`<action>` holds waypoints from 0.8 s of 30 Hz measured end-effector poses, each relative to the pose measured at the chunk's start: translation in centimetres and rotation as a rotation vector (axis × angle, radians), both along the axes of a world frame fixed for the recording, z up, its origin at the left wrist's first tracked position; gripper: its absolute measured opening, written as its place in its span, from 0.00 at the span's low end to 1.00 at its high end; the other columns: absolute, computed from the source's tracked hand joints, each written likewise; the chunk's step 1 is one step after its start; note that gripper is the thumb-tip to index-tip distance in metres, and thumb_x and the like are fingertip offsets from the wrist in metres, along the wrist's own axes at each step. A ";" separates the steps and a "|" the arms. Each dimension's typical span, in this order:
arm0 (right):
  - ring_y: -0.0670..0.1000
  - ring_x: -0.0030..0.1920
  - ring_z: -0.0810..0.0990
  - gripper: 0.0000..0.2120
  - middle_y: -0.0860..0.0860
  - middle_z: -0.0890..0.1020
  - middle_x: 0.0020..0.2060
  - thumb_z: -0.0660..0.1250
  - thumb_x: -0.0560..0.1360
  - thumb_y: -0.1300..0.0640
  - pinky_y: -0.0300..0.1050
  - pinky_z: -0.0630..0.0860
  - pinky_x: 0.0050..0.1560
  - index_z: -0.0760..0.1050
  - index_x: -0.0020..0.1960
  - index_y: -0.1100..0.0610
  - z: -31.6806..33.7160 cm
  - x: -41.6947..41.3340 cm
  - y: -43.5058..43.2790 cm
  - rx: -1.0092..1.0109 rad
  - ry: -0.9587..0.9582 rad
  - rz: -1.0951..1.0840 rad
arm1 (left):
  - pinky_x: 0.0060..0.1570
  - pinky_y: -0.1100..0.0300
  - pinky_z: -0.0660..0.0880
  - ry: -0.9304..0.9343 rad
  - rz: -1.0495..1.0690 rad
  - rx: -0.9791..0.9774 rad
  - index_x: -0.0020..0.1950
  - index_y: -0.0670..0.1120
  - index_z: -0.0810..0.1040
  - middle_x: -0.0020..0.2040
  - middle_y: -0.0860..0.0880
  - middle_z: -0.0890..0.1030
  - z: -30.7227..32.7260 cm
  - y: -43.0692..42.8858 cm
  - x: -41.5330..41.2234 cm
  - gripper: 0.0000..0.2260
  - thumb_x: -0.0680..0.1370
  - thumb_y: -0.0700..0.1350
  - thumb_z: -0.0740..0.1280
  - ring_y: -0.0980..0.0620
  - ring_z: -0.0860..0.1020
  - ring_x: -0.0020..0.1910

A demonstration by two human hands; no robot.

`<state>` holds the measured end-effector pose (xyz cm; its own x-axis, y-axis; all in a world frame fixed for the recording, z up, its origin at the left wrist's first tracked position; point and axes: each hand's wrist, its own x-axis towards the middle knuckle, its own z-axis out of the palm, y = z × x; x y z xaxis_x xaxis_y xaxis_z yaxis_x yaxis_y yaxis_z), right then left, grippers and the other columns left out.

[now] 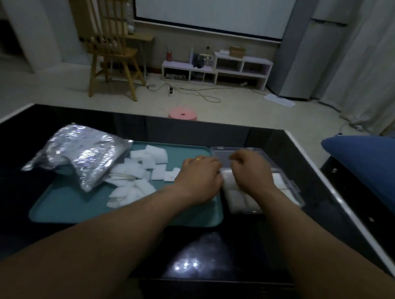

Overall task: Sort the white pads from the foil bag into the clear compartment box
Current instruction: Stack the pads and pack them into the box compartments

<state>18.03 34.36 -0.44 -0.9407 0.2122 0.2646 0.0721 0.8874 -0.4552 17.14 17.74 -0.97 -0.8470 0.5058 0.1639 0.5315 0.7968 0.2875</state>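
Pads (236, 199) in box (293, 188) beneath right hand (252, 172)

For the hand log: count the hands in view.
2. The left hand is over the teal tray's right edge; the right hand is over the clear compartment box.

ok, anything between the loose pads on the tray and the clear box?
No stray object: only the left hand, on the teal tray, sits between the white pads and the clear box; the right hand is over the box.
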 end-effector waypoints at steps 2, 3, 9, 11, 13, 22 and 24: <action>0.56 0.58 0.83 0.12 0.52 0.86 0.57 0.65 0.79 0.55 0.53 0.78 0.61 0.84 0.58 0.52 0.1 -0.6 -3.1 -0.008 -0.034 0.103 | 0.69 0.49 0.66 -0.029 0.042 -0.019 0.71 0.51 0.76 0.71 0.50 0.76 0.2 -3.7 0.2 0.22 0.80 0.54 0.57 0.46 0.71 0.71; 0.55 0.57 0.83 0.11 0.52 0.86 0.57 0.65 0.80 0.55 0.50 0.78 0.60 0.84 0.59 0.52 0.0 -0.9 -5.2 -0.014 -0.070 0.170 | 0.68 0.48 0.68 -0.046 0.065 -0.037 0.71 0.51 0.76 0.71 0.49 0.76 0.2 -6.1 0.3 0.20 0.81 0.52 0.60 0.45 0.71 0.70; 0.53 0.58 0.81 0.12 0.49 0.84 0.58 0.62 0.82 0.55 0.46 0.75 0.54 0.81 0.61 0.49 -0.7 -1.7 -11.9 0.032 -0.234 0.290 | 0.61 0.51 0.74 -0.104 0.246 0.145 0.67 0.49 0.79 0.64 0.47 0.77 0.5 -15.4 -0.6 0.16 0.81 0.39 0.62 0.47 0.77 0.60; 0.55 0.62 0.80 0.15 0.50 0.83 0.63 0.62 0.82 0.57 0.48 0.74 0.59 0.79 0.65 0.50 -0.8 -2.6 -12.7 0.052 -0.252 0.223 | 0.58 0.54 0.74 -0.112 0.268 0.225 0.66 0.47 0.79 0.63 0.47 0.77 0.3 -16.7 -1.1 0.16 0.82 0.37 0.61 0.50 0.76 0.56; 0.55 0.64 0.79 0.17 0.52 0.81 0.66 0.63 0.81 0.58 0.48 0.73 0.64 0.77 0.69 0.51 -1.0 -3.7 -12.8 0.047 -0.269 0.165 | 0.59 0.53 0.74 -0.129 0.258 0.248 0.67 0.48 0.77 0.63 0.47 0.76 -0.1 -17.2 -1.5 0.17 0.81 0.36 0.61 0.49 0.76 0.57; 0.54 0.60 0.79 0.22 0.50 0.78 0.64 0.72 0.76 0.44 0.54 0.77 0.64 0.76 0.68 0.49 -1.4 -6.4 -14.6 0.091 -0.559 0.187 | 0.61 0.54 0.70 -0.182 0.306 0.162 0.74 0.48 0.73 0.72 0.46 0.73 -0.5 -18.3 -5.6 0.21 0.81 0.37 0.63 0.44 0.74 0.68; 0.53 0.59 0.80 0.19 0.50 0.80 0.62 0.69 0.79 0.45 0.55 0.78 0.62 0.76 0.67 0.50 -1.3 -7.6 -15.3 0.114 -0.437 0.171 | 0.57 0.54 0.73 -0.216 0.308 0.106 0.70 0.47 0.77 0.68 0.44 0.78 -0.7 -18.4 -5.9 0.19 0.80 0.36 0.63 0.43 0.77 0.64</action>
<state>10.43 19.03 -1.78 -0.9879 0.0374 -0.1507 0.0837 0.9457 -0.3140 11.26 -0.64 -1.67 -0.9773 0.2118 0.0030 0.1898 0.8694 0.4562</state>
